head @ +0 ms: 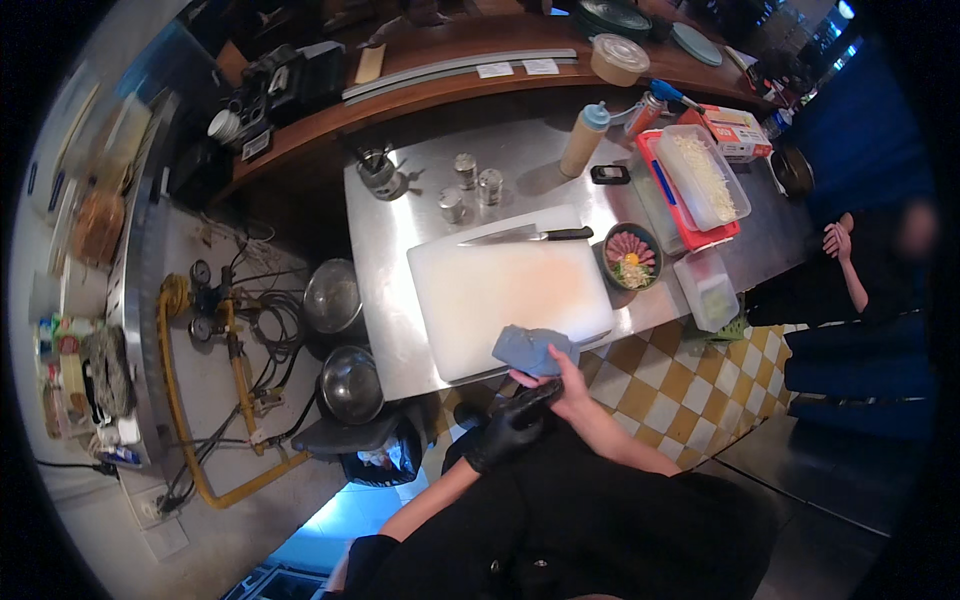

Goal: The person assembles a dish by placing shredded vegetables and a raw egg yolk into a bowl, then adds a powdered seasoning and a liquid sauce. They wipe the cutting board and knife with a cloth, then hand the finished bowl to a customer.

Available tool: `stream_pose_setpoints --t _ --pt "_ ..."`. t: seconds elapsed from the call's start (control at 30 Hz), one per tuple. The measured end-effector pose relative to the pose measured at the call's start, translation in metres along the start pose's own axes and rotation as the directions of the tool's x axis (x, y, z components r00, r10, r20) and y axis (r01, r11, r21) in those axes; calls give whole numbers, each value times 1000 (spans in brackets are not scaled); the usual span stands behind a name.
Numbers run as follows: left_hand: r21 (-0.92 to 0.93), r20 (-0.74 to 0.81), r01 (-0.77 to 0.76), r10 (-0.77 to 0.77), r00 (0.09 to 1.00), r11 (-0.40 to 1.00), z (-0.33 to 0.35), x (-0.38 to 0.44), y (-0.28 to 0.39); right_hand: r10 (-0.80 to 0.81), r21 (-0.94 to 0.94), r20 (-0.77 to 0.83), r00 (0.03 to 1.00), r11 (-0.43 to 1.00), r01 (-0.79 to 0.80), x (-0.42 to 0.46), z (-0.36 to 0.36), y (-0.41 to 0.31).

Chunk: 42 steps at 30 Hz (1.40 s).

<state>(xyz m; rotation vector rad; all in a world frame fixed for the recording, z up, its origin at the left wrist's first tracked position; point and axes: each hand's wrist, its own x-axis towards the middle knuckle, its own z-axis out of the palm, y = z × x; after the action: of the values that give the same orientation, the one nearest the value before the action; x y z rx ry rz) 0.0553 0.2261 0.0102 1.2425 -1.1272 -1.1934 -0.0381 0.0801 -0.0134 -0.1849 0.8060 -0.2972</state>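
Observation:
My right hand (568, 384) is bare and holds a folded blue-grey cloth (531, 351) over the near edge of a white cutting board (495, 292). My left hand (511, 433) wears a black glove, and its fingers meet the underside of my right hand; whether they grip anything is hidden. A chef's knife (517, 236) with a black handle lies across the far side of the board. Right of the board stands a dark bowl (606, 274) of sliced pink meat, an egg yolk and chopped greens.
On the steel table (390, 300) stand shakers (490, 186), a squeeze bottle (583, 142) and a tub of pale shreds (697, 176). A blow torch (646, 112) is behind them. Metal bowls (351, 384) and a bin (386, 457) are at left. Another person's hand (838, 238) shows at right.

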Motion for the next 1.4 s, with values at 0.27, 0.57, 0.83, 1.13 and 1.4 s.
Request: stream_pose_setpoints --t 0.27,0.57,0.83,1.13,1.4 --pt "-622 -217 72 -260 941 780 29 118 -58 36 187 45 998 981 -44 -24 11 -79" --pt "-741 -293 292 -682 670 605 -20 60 -40 -287 -681 628 723 -652 333 91 -25 -141" --pt "-605 -575 302 -667 473 737 -29 -24 -22 9 -483 833 554 -477 735 166 32 -24" --pt "-356 -840 235 -420 343 904 -77 -121 -73 299 -522 805 513 -55 851 49 -21 -20" --pt "-504 -775 205 -544 323 839 -111 -136 -49 -487 -720 624 611 -661 209 88 -71 -72"
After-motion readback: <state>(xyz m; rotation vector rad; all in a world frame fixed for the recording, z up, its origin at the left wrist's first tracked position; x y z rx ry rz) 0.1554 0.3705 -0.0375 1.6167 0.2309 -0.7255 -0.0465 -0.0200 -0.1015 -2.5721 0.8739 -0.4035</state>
